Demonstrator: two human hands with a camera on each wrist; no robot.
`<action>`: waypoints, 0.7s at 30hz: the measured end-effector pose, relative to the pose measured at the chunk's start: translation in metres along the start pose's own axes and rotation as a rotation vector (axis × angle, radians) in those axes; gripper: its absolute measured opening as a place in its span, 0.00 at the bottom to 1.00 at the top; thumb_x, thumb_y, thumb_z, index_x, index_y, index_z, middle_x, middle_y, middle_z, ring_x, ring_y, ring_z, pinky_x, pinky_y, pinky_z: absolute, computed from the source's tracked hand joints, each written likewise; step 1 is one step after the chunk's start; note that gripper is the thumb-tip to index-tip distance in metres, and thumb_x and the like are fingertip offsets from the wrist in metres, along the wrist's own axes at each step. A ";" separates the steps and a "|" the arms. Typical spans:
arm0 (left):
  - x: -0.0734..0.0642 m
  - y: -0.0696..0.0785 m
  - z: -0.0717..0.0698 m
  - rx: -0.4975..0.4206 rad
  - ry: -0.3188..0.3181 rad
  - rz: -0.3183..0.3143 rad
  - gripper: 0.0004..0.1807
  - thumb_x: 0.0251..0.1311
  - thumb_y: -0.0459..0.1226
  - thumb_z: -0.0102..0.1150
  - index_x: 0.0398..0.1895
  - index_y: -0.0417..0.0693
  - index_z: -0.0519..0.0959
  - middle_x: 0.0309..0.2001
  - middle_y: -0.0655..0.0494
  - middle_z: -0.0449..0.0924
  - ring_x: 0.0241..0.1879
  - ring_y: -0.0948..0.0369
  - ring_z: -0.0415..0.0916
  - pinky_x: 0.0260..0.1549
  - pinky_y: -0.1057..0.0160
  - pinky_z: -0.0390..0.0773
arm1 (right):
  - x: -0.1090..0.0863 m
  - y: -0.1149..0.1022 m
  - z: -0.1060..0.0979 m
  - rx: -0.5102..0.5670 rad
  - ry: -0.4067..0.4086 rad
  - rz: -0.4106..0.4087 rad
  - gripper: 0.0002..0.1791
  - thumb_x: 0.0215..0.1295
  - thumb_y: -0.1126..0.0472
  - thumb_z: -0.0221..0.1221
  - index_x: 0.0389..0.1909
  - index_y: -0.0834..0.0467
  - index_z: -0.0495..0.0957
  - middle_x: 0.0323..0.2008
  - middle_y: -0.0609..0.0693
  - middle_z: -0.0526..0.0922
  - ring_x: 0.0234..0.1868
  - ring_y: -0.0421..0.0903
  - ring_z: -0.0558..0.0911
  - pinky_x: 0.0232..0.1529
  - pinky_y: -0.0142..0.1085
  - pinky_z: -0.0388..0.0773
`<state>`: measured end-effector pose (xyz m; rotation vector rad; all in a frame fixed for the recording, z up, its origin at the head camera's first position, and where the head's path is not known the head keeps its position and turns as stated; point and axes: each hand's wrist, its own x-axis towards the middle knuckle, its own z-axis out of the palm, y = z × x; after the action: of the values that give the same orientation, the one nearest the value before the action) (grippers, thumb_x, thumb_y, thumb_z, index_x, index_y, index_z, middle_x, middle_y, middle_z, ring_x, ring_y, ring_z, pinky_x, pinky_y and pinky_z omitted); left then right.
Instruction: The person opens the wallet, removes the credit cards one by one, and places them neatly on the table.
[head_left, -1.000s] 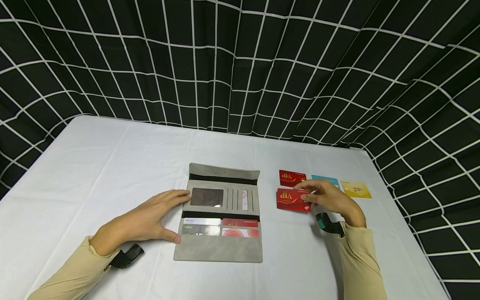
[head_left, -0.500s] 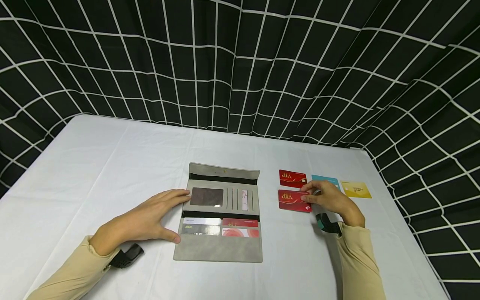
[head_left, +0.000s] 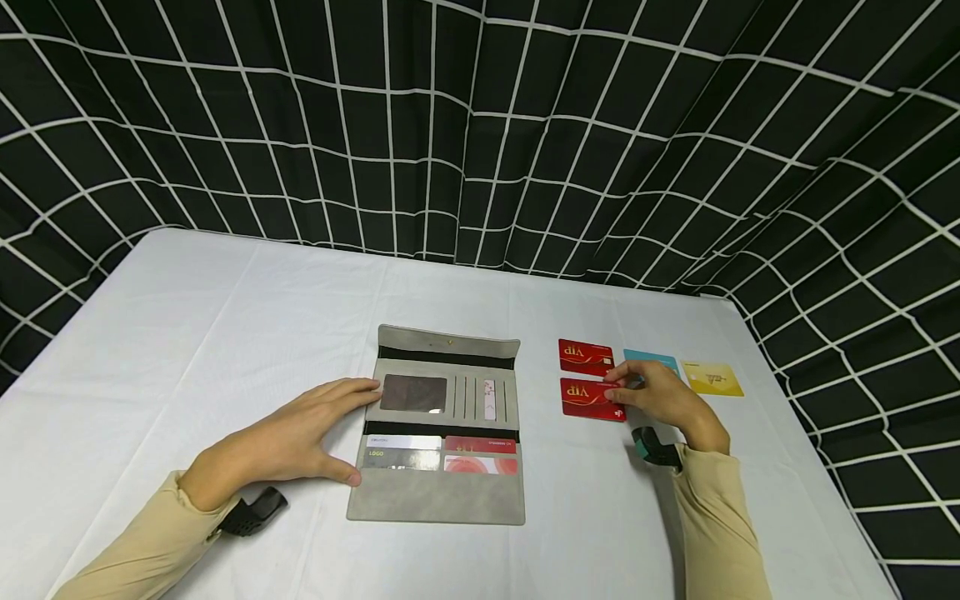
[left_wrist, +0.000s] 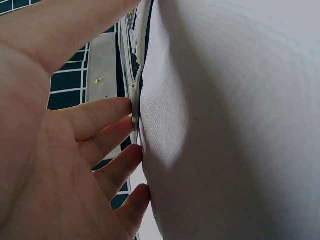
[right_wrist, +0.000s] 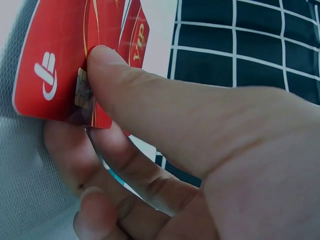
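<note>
While the left hand (head_left: 281, 442) rested at the left edge of the wallet (head_left: 435, 498), its fingers relaxed and grasping nothing, the right hand (head_left: 652, 392) pinched a red card (head_left: 585, 400) by its right end. In the right wrist view, the thumb (right_wrist: 150, 92) lay on the card's face beside the chip (right_wrist: 82, 89), with fingers behind it. Whether the card's far end touched the table (head_left: 225, 333) could not be told. It was to the right of the wallet, just nearer the person than a second red card (head_left: 581, 356) lying flat. Beyond the right hand lay a blue card (head_left: 651, 358), partly hidden, and right of that a yellow card (head_left: 712, 378).

The wallet lay unfolded, its flap (head_left: 448, 342) at the far end. Its lower part held a white card (head_left: 405, 442) above a grey card (head_left: 402, 460) on the left, and a dark red card (head_left: 480, 446) above a pink card (head_left: 481, 464) on the right. Behind the table hung a black cloth (head_left: 412, 133) with white lines.
</note>
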<state>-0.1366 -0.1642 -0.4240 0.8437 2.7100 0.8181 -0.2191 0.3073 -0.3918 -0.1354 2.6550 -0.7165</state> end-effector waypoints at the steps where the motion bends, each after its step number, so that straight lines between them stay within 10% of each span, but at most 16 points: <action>1: 0.000 0.000 0.000 0.001 0.000 0.000 0.56 0.41 0.58 0.75 0.72 0.41 0.65 0.74 0.48 0.62 0.73 0.43 0.59 0.69 0.37 0.61 | 0.000 0.000 0.000 -0.002 0.001 -0.002 0.19 0.65 0.56 0.64 0.51 0.65 0.79 0.42 0.57 0.78 0.46 0.52 0.75 0.39 0.34 0.74; 21: 0.000 0.001 0.000 0.003 -0.003 -0.001 0.56 0.41 0.59 0.74 0.72 0.41 0.65 0.74 0.47 0.62 0.73 0.43 0.59 0.69 0.36 0.61 | -0.009 -0.004 -0.009 0.006 0.047 -0.053 0.14 0.65 0.61 0.63 0.48 0.63 0.80 0.41 0.55 0.80 0.41 0.49 0.78 0.37 0.31 0.75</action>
<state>-0.1362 -0.1640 -0.4233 0.8435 2.7097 0.8125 -0.2144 0.3100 -0.3798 -0.1909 2.7025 -0.7535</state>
